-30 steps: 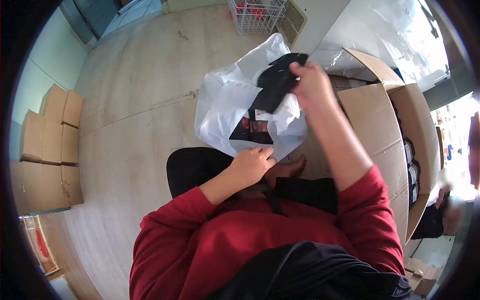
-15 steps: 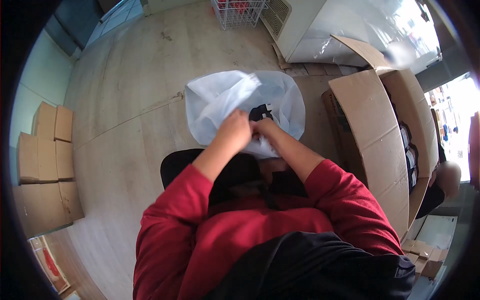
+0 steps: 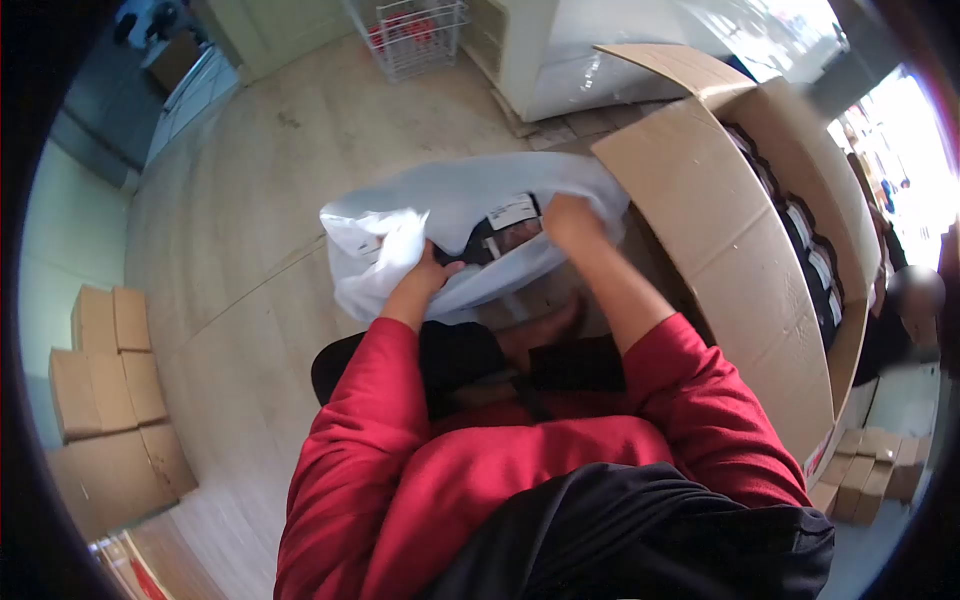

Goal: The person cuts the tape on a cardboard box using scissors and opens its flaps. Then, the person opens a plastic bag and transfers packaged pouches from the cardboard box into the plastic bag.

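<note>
A translucent white plastic bag (image 3: 385,240) stands on the floor before my legs, its mouth stretched wide. At its left side my left hand (image 3: 432,272) grips the plastic, thumb showing, the other fingers partly covered by the bag. Over on the right rim my right hand (image 3: 574,224) is closed on the bag's edge, somewhat blurred. Between my hands, inside the bag, lie dark packs (image 3: 487,245) with a white label (image 3: 512,212). Their exact kind cannot be made out.
A large open cardboard box (image 3: 720,220) holding dark packs with white labels stands close on my right. Small brown boxes (image 3: 105,390) are stacked at the left wall. A white wire basket (image 3: 415,40) and a white cabinet (image 3: 580,60) are ahead. A person (image 3: 905,310) is at far right.
My hands have moved apart, left hand leftward and right hand rightward, spreading the bag's mouth. The packs inside show more. The view has turned somewhat to the right.
</note>
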The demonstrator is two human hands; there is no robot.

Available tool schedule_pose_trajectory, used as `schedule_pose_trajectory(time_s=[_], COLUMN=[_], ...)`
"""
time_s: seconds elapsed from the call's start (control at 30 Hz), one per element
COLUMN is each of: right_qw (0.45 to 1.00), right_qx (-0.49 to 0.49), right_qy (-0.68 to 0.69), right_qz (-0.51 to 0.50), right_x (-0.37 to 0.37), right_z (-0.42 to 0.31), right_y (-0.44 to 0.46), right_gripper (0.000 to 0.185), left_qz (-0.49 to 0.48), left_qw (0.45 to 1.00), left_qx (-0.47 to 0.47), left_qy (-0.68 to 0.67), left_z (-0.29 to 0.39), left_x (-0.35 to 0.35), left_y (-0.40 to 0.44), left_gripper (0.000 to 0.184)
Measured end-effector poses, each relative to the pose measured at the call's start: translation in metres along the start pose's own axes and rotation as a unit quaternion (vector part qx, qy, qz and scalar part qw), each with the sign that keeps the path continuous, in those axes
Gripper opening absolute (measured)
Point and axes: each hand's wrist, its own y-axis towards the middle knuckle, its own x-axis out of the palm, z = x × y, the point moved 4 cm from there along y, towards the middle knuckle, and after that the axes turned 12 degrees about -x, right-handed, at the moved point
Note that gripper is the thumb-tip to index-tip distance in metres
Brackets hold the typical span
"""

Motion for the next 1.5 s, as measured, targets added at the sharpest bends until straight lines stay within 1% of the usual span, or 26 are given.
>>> schedule_pose_trajectory(time_s=[0.03,0.07,0.1,0.13,0.17,0.2,0.27,0.4,0.47,0.53,0.6,0.63,0.67,0.7,0.77,0.83,0.87,1.0,1.1,1.13,1.2,1.23,1.3,1.37,1.43,1.5], right_qw=[0.987,0.95,0.994,0.969,0.953,0.957,0.95,0.929,0.961,0.973,0.987,0.97,0.957,0.978,0.997,0.992,0.995,0.978,0.973,0.956,0.951,0.946,0.956,0.993,0.979,0.979], right_qx=[-0.1,-0.191,-0.085,-0.172,-0.259,-0.245,-0.307,-0.266,-0.179,-0.104,-0.029,-0.056,0.143,0.119,0.011,-0.057,0.002,-0.031,-0.007,-0.066,-0.072,-0.076,-0.064,-0.026,-0.043,0.036], right_qy=[-0.112,-0.221,-0.045,-0.114,-0.075,-0.032,-0.006,0.17,0.084,0.038,-0.143,-0.235,-0.203,-0.154,-0.057,-0.078,-0.046,-0.177,-0.193,-0.269,-0.285,-0.299,-0.265,-0.077,-0.162,-0.179], right_qz=[-0.054,-0.107,-0.043,-0.135,-0.14,-0.153,-0.049,0.194,0.195,0.203,0.064,-0.002,-0.148,-0.072,-0.054,-0.084,-0.094,-0.108,-0.125,-0.092,-0.095,-0.101,-0.106,-0.084,-0.114,-0.089], right_x=[-0.013,-0.024,-0.044,-0.072,-0.085,-0.114,-0.186,-0.312,-0.348,-0.335,-0.299,-0.275,-0.251,-0.228,-0.202,-0.178,-0.176,-0.178,-0.179,-0.183,-0.181,-0.181,-0.176,-0.174,-0.174,-0.181], right_z=[0.001,0.003,-0.004,-0.037,-0.047,-0.06,-0.065,0.005,0.066,0.173,0.261,0.299,0.298,0.334,0.366,0.397,0.398,0.387,0.384,0.372,0.365,0.363,0.383,0.393,0.381,0.374], right_y=[0.01,0.01,-0.006,-0.034,-0.046,-0.069,-0.1,-0.107,-0.124,-0.117,-0.138,-0.152,-0.18,-0.198,-0.216,-0.213,-0.212,-0.197,-0.19,-0.191,-0.191,-0.189,-0.19,-0.192,-0.189,-0.19], right_gripper=[0.034,0.034,0.036,0.039,0.048,0.061,0.062,0.043,0.05,0.038,0.035,0.034,0.034,0.034,0.042,0.05,0.049,0.029,0.022,0.017,0.016,0.015,0.016,0.017,0.015,0.01], left_qz=[-0.061,-0.032,-0.005,-0.016,-0.038,-0.06,-0.047,0.003,0.003,0.0,-0.014,-0.01,-0.01,-0.01,0.038,-0.048,0.032,0.282,0.233,0.233,0.21,0.21,0.177,0.177,0.18,0.211], left_qw=[0.996,0.994,0.987,0.982,0.988,0.992,0.986,0.975,0.979,0.983,0.984,0.985,0.982,0.981,0.976,0.972,0.98,0.952,0.963,0.963,0.964,0.965,0.973,0.972,0.971,0.954], left_qx=[-0.003,0.048,0.109,0.145,0.117,0.088,0.01,0.009,-0.013,-0.042,-0.085,-0.082,-0.082,-0.08,-0.064,-0.057,-0.053,0.051,0.038,0.037,0.145,0.141,0.139,0.152,0.159,0.207], left_qy=[-0.064,-0.091,-0.119,-0.12,-0.097,-0.07,0.16,0.221,0.203,0.181,0.155,0.153,0.167,0.178,0.203,0.221,0.188,0.11,0.132,0.132,0.082,0.075,0.043,0.027,0.01,-0.042], left_z=[-0.002,-0.019,-0.029,-0.02,-0.011,-0.002,0.005,0.015,0.029,0.036,0.034,0.036,0.038,0.042,0.052,0.062,0.067,0.111,0.107,0.097,0.098,0.093,0.096,0.091,0.078,0.071], left_x=[0.0,0.018,0.037,0.031,0.013,-0.005,-0.015,-0.023,-0.035,-0.039,-0.034,-0.036,-0.041,-0.042,-0.048,-0.055,-0.067,-0.13,-0.13,-0.124,-0.116,-0.11,-0.107,-0.106,-0.106,-0.111], left_y=[-0.005,0.014,0.037,0.03,0.012,-0.004,-0.005,-0.012,-0.025,-0.032,-0.031,-0.033,-0.038,-0.04,-0.033,-0.02,-0.013,-0.01,0.008,0.013,0.0,-0.009,-0.04,-0.064,-0.082,-0.096], left_gripper=[0.096,0.096,0.095,0.095,0.097,0.098,0.106,0.098,0.096,0.095,0.095,0.095,0.093,0.092,0.081,0.062,0.048,0.061,0.057,0.057,0.049,0.041,0.037,0.035,0.034,0.031])
